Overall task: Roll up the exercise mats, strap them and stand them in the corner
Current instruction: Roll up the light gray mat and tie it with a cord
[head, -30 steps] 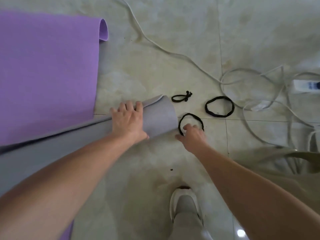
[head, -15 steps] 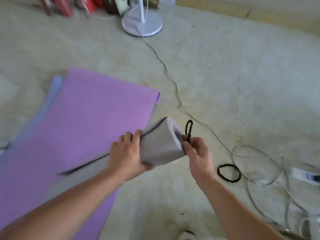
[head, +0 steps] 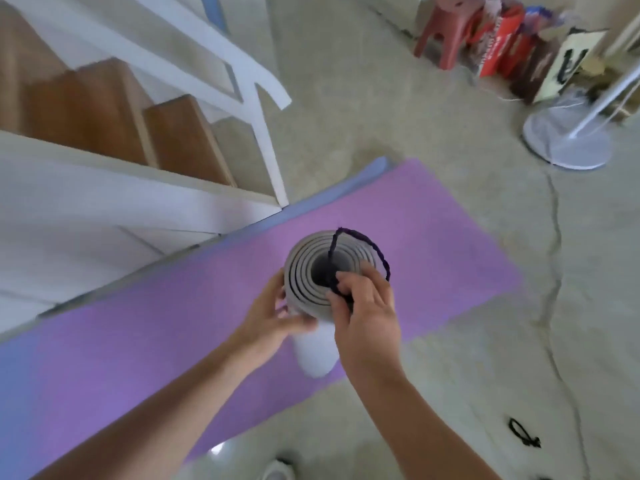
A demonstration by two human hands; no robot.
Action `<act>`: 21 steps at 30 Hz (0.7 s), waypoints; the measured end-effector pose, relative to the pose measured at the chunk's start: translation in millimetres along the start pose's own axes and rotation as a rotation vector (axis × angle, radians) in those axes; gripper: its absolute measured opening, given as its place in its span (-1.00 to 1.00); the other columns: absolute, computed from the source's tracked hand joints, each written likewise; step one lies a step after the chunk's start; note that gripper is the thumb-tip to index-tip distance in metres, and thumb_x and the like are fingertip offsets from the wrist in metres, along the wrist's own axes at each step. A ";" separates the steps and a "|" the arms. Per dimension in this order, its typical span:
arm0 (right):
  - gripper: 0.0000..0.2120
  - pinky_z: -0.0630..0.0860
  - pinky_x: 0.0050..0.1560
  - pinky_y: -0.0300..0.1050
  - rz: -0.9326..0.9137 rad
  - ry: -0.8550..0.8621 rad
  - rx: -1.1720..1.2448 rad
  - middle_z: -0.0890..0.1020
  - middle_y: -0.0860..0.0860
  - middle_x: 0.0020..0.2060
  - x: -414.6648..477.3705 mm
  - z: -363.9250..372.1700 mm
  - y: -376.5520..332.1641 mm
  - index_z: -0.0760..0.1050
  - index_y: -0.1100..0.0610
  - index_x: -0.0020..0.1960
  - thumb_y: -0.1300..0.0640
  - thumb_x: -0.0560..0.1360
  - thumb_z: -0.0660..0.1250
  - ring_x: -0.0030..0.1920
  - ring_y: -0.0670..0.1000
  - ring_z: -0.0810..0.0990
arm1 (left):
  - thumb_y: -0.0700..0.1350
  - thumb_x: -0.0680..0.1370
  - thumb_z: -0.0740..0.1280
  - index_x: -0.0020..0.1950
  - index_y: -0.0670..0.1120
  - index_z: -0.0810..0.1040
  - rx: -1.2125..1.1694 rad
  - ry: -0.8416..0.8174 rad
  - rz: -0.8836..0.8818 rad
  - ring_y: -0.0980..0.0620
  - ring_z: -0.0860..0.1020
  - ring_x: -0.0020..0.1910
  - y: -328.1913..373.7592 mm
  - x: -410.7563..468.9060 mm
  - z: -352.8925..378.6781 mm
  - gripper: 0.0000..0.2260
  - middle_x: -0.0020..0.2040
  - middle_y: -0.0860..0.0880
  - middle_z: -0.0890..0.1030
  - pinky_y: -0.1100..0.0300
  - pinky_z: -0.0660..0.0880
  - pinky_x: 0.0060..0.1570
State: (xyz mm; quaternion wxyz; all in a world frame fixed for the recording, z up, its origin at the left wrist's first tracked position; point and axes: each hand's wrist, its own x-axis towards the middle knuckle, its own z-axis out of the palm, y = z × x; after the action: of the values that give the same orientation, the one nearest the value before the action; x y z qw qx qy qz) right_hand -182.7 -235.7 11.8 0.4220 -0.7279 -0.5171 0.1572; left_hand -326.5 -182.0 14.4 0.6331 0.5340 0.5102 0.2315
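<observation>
A rolled grey mat point(head: 304, 271) stands on end in front of me, its spiral top facing the camera. My left hand point(head: 277, 313) grips its side just below the top. My right hand point(head: 363, 306) pinches a black elastic strap point(head: 367, 247) that loops over the roll's top rim. A purple mat point(head: 173, 341) lies flat on the floor under the roll, with a blue mat point(head: 322, 195) showing beneath its far edge. Another black strap point(head: 523, 433) lies on the floor at the lower right.
A wooden staircase with a white rail point(head: 145, 109) rises on the left, close to the mats. A white fan base point(head: 568, 140) with its cable point(head: 554, 237) trails along the right floor. A red stool point(head: 446, 32) and bags sit at the far wall.
The grey roll has been lifted from lying on the floor to standing upright. My right hand picked up a strap and now holds it over the roll's top. The view swung toward the stairs.
</observation>
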 end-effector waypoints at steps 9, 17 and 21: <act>-0.83 0.65 -0.16 0.09 -0.063 -0.239 -0.156 0.67 -0.08 0.05 -27.0 25.0 -54.3 0.56 0.15 -0.04 0.29 0.44 0.50 0.33 -0.03 0.42 | -0.01 0.39 0.54 0.19 0.09 0.48 -0.111 0.243 -0.157 -0.05 0.65 -0.02 12.0 -21.2 -63.9 -0.58 0.14 0.08 0.56 -0.14 0.62 0.03; -0.89 0.57 -0.21 -0.24 0.454 -0.188 0.467 0.69 0.00 -0.30 25.4 -37.6 -129.3 0.56 0.12 -0.08 0.26 0.59 0.31 -0.27 -0.04 0.62 | 0.15 0.26 0.48 0.00 0.34 0.46 -0.042 0.129 -0.222 -0.09 0.64 0.02 10.6 -16.0 -53.6 -0.63 0.01 0.17 0.60 -0.27 0.57 0.11; -0.91 0.52 -0.38 -0.14 0.704 -0.290 0.499 0.69 0.07 -0.34 55.5 -18.5 -116.2 0.58 0.21 -0.06 0.21 0.58 0.34 -0.40 0.01 0.57 | 0.20 0.20 0.47 0.14 0.36 0.46 -0.042 0.093 -0.216 0.01 0.63 0.02 2.2 -21.4 -47.6 -0.48 0.06 0.17 0.60 -0.26 0.55 0.14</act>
State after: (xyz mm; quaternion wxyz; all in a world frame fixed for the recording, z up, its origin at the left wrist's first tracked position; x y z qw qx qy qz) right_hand -219.3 -182.3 124.6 0.4285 -0.7059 -0.2381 0.5112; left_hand -376.4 -178.3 29.2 0.6412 0.4512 0.5885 0.1973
